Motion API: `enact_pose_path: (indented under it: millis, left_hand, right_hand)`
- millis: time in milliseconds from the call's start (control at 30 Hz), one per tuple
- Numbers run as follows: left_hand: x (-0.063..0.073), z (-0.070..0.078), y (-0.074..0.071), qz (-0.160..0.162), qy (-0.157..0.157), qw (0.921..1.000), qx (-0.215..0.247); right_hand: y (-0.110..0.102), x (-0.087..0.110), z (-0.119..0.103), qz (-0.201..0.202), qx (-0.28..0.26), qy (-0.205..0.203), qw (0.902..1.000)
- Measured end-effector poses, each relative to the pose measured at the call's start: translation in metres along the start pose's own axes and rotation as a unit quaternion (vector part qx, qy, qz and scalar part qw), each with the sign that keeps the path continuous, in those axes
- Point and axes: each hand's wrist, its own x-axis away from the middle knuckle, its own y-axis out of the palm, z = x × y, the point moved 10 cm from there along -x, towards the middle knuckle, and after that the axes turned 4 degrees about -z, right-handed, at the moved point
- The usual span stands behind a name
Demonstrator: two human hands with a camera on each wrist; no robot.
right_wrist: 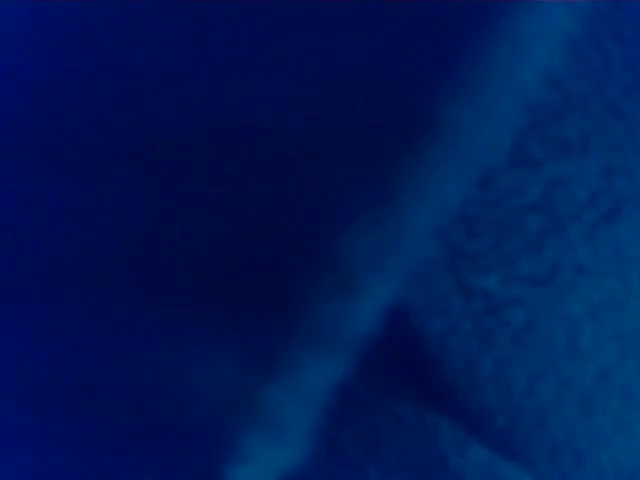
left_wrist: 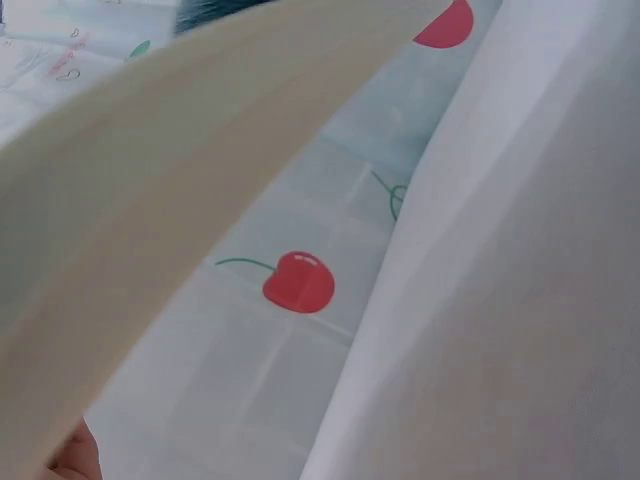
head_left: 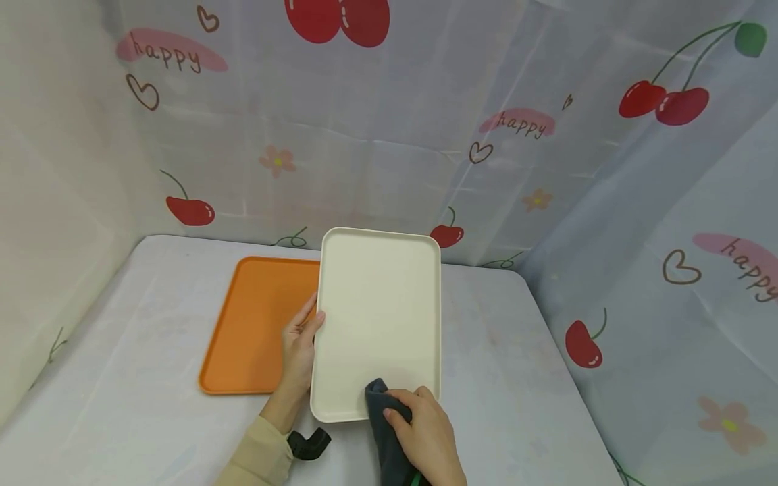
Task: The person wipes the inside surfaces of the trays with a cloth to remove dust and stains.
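Note:
My left hand point(head_left: 299, 351) grips a cream rectangular tray point(head_left: 379, 310) by its left edge, thumb on the near face. The tray is held up and tilted, overlapping an orange tray point(head_left: 249, 331) on the table. With curled fingers my right hand point(head_left: 425, 432) holds a dark grey cloth point(head_left: 389, 432) at the cream tray's lower right part. In the left wrist view the cream tray point(left_wrist: 150, 200) crosses as a broad blurred band, with part of a hand point(left_wrist: 82, 455) at the bottom left. A blurred blue, fabric-like surface point(right_wrist: 550, 250) fills much of the right wrist view.
The table point(head_left: 498, 378) has a white cover. Behind it and to the right hang white curtains point(head_left: 377, 182) printed with cherries, hearts and flowers; a pale plain one point(head_left: 61, 169) hangs at the left. A black wrist camera point(head_left: 308, 444) sits by the left sleeve.

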Motion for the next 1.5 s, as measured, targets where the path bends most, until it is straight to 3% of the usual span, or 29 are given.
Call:
enact_pose_path:
  millis: [367, 667, 867, 1067, 1500]
  left_hand:
    - [0.001, -0.004, 0.0, -0.001, -0.019, 0.9998, 0.002]
    - [0.0, -0.001, -0.001, 0.001, -0.002, 1.0, 0.002]
    - [0.0, -0.001, -0.003, 0.007, -0.003, 1.0, -0.004]
    - [-0.001, -0.006, -0.007, 0.023, -0.007, 0.9997, 0.0]
    - [0.001, -0.043, 0.002, 0.02, -0.062, 0.9978, -0.014]
  right_hand:
    - [-0.024, 0.003, 0.042, 0.023, 0.033, 0.102, 0.994]
    - [-0.036, 0.004, 0.066, 0.047, 0.065, 0.166, 0.9828]
    - [-0.038, 0.004, 0.066, 0.057, 0.057, 0.15, 0.9855]
    - [-0.051, 0.007, 0.065, 0.097, 0.033, 0.135, 0.9856]
    - [-0.079, 0.0, 0.068, 0.208, -0.06, 0.1, 0.9712]
